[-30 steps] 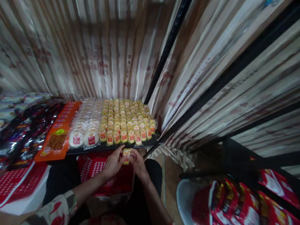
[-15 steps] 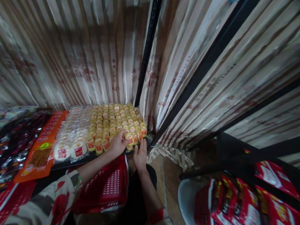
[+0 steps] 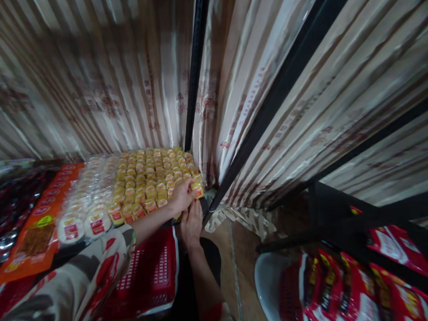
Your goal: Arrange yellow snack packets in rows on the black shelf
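Small yellow wrapped snack packs (image 3: 140,182) with red and white labels stand in tight rows on a dark shelf. At the front right corner of these rows, my left hand (image 3: 182,196) has its fingers curled, the tips against one yellow snack pack (image 3: 198,187). My right hand (image 3: 191,224) is just below, fingers stretched out and upright by the shelf's front edge, close to the left fingers. Whether it touches a pack is hidden behind the left hand. White round packs (image 3: 98,222) with red labels line up left of the yellow ones.
Further left lie an orange snack bag (image 3: 43,229) and dark shiny packets (image 3: 17,207). Under the shelf is a red plastic basket (image 3: 148,277). A black metal post (image 3: 248,126) slants past the shelf's right end. Red bags (image 3: 357,286) and a white tub (image 3: 267,281) are at lower right.
My left hand has shifted right along the front row to the corner pack. My right hand stays beside it, slightly lower. The view has turned a little, so the shelf appears further left.
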Motion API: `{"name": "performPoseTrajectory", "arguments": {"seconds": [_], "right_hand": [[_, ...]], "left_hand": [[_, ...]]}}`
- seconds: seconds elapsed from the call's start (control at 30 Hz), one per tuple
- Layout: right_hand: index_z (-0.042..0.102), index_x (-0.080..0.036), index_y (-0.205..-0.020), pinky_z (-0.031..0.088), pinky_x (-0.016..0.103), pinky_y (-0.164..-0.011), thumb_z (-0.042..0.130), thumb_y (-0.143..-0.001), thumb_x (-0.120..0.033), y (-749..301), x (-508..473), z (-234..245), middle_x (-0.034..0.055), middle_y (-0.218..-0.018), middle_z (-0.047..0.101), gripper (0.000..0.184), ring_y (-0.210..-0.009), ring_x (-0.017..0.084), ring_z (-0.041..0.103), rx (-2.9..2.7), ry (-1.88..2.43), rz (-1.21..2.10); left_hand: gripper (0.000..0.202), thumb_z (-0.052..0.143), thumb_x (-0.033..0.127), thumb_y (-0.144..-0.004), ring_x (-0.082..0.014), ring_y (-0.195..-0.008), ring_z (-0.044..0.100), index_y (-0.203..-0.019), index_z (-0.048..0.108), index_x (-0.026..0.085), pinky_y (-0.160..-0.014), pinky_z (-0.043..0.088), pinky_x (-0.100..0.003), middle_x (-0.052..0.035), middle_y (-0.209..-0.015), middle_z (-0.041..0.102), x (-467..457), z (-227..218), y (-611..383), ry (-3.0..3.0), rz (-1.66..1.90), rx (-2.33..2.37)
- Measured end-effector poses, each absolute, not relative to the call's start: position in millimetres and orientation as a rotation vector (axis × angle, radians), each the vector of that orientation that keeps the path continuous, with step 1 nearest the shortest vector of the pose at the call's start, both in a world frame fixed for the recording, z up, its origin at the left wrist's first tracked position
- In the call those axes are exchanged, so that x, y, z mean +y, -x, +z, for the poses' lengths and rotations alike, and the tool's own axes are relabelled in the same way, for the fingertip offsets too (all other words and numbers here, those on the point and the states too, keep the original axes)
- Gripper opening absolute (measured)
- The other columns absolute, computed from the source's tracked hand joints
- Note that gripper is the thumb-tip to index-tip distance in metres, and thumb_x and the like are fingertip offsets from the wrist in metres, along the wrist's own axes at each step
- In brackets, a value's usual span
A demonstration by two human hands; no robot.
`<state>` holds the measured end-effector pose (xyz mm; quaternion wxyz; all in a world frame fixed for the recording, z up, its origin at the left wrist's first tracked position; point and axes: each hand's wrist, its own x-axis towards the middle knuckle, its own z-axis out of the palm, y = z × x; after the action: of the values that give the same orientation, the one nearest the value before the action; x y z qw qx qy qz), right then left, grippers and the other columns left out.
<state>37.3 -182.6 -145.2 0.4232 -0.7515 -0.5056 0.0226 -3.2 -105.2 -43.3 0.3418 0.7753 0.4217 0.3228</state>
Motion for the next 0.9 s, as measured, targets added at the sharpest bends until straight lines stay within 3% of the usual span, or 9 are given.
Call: {"name": "performPoseTrajectory", "arguments": {"seconds": [0.2,0.53,0.7,0.8,0.9], "right_hand": [[0.05,-0.009,-0.126,0.037,0.048,-0.096,0.031,-0.092,-0.031,-39.5,-185.4,-139.2,0.021,-0.13,0.044,0.045,-0.121,0.027,0.036,-1.228,1.837,-0.061],[0.059,-0.013,-0.111,0.04,0.046,-0.088,0.036,-0.09,-0.026,-37.8,-186.5,-132.4,0.0162,-0.109,0.048,0.034,-0.104,0.025,0.042,-1.179,1.812,-0.118],[0.054,-0.012,-0.116,0.037,0.049,-0.094,0.034,-0.09,-0.027,-39.6,-187.3,-121.3,0.0188,-0.12,0.048,0.036,-0.115,0.027,0.04,-1.104,1.784,-0.12],[0.044,-0.008,-0.125,0.03,0.05,-0.102,0.028,-0.092,-0.028,-40.6,-186.3,-115.7,0.0213,-0.135,0.038,0.042,-0.129,0.026,0.031,-1.095,1.728,-0.08],[0.044,-0.005,-0.123,0.026,0.049,-0.106,0.024,-0.093,-0.031,-40.8,-185.8,-113.8,0.0232,-0.14,0.033,0.044,-0.133,0.025,0.025,-1.044,1.694,-0.001]], "left_hand": [[0.024,0.054,0.011,-0.074,-0.0105,-0.068,0.053,-0.098,0.057,0.017,-0.069,0.044,-0.023,0.0004,-0.082,0.058,-97.0,-38.6,-11.5,-2.227,0.744,1.002],[0.023,0.053,0.011,-0.075,-0.0143,-0.085,0.056,-0.097,0.058,0.016,-0.077,0.046,-0.024,-0.0043,-0.095,0.059,-94.1,-38.8,-16.5,-2.438,0.464,1.099],[0.025,0.051,0.02,-0.078,-0.0182,-0.088,0.06,-0.102,0.057,0.016,-0.074,0.049,-0.027,-0.0087,-0.105,0.059,-101.5,-27.2,-23.1,-2.535,0.242,1.226],[0.024,0.049,0.026,-0.081,-0.0208,-0.09,0.062,-0.1,0.058,0.015,-0.073,0.049,-0.028,-0.0105,-0.104,0.06,-102.2,-17.1,-28.0,-2.578,0.147,1.27],[0.024,0.048,0.025,-0.081,-0.0214,-0.092,0.062,-0.099,0.06,0.015,-0.072,0.049,-0.027,-0.0111,-0.105,0.061,-99.7,-7.9,-30.8,-2.556,0.064,1.321]]}}
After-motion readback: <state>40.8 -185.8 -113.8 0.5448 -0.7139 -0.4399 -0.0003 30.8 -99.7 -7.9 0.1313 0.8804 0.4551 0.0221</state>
